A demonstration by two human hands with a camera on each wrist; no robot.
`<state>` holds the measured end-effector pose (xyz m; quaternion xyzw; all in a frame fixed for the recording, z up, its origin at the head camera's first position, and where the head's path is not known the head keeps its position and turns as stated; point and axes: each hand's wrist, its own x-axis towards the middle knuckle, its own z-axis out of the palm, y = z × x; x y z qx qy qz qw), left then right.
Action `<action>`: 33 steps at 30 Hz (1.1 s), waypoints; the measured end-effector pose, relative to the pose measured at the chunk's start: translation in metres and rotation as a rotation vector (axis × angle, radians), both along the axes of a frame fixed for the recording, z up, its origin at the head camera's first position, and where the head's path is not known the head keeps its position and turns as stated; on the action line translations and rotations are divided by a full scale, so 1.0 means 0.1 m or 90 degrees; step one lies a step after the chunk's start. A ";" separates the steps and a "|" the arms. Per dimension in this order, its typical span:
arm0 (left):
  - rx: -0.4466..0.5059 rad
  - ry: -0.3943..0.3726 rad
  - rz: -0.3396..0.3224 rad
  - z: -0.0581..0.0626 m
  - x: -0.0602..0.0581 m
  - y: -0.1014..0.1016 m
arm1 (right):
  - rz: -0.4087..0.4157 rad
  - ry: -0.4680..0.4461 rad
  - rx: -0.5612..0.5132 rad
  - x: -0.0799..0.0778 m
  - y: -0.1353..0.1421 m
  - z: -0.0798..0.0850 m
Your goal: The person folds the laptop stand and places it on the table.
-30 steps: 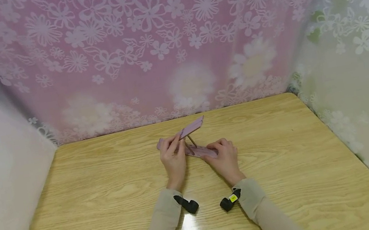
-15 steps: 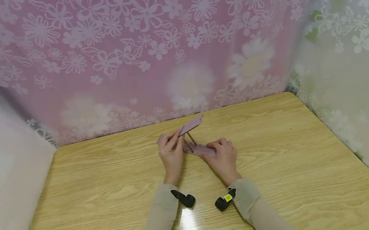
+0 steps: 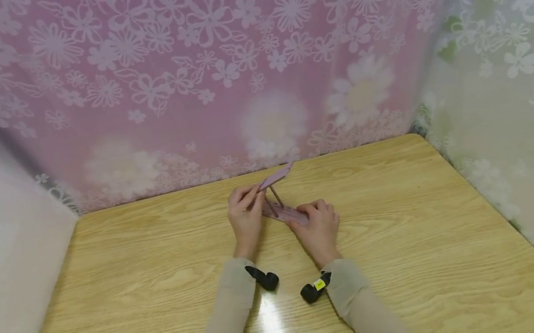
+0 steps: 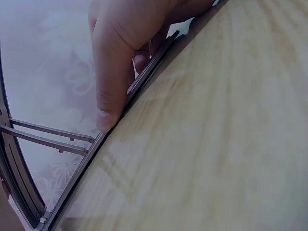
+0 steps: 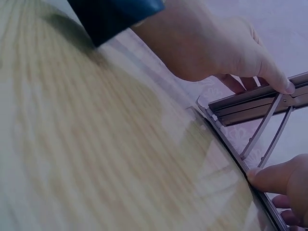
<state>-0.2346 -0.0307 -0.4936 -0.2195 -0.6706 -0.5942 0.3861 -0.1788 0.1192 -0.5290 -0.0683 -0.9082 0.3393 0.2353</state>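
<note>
A slim pinkish-purple folding stand (image 3: 276,177) is held in both hands, its two flat panels spread in a V and joined by a pair of thin struts (image 5: 262,126). My left hand (image 3: 245,214) grips the raised upper panel (image 5: 262,103) near the hinge, with its thumb along the panel edge. My right hand (image 3: 321,229) holds the free end of the lower panel (image 3: 282,211), thumb on top and fingers beneath. In the left wrist view, the right hand (image 4: 125,53) pinches that panel close to the struts. The hinge end is partly hidden by my left hand.
A wood-grain table (image 3: 162,302) lies under the hands. A pink flowered curtain (image 3: 174,117) hangs behind it, with pale sheets (image 3: 518,148) at both sides. Black wrist cameras (image 3: 263,279) sit on the inner sides of the cuffs.
Both hands and the stand have drifted slightly away and to the left, and the right forearm has swung inward. The grip of each hand looks the same.
</note>
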 end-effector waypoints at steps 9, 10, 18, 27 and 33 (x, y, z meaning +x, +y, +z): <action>-0.012 -0.031 -0.027 0.01 -0.06 -0.04 | -0.024 -0.019 -0.001 -0.02 -0.08 -0.01; -0.012 -0.039 -0.035 0.01 -0.06 -0.05 | -0.027 -0.020 0.000 -0.02 -0.08 -0.01; -0.010 -0.063 -0.073 0.02 -0.08 -0.08 | -0.037 -0.018 -0.011 -0.03 -0.09 0.00; -0.008 -0.061 -0.096 0.02 -0.08 -0.10 | -0.011 -0.007 -0.010 -0.04 -0.03 -0.03; -0.010 -0.072 -0.100 0.03 -0.05 -0.13 | 0.024 -0.002 -0.001 0.01 -0.04 -0.02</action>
